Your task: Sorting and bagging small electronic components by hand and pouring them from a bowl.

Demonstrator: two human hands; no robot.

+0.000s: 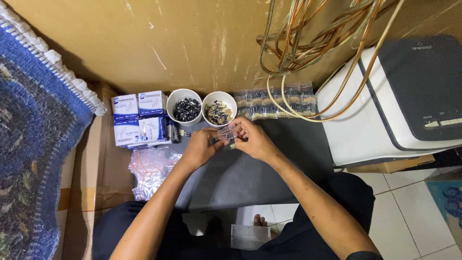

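Both hands meet over the grey mat (pixel 250 178): my left hand (pixel 201 149) and right hand (pixel 252 139) pinch a small clear bag (pixel 227 135) between the fingertips. Left of them lies a heap of plastic bags (pixel 150 171); beyond stand two white cups (pixel 186 107), stacked boxes (pixel 139 118) and packet rows (pixel 274 103) against the wall. A white machine (pixel 394 101) crowds the right edge.

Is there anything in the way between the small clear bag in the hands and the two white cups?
Nothing visible. The small clear bag is pinched between the left hand and right hand, just in front of the white cups, with only bare dark mat between them.
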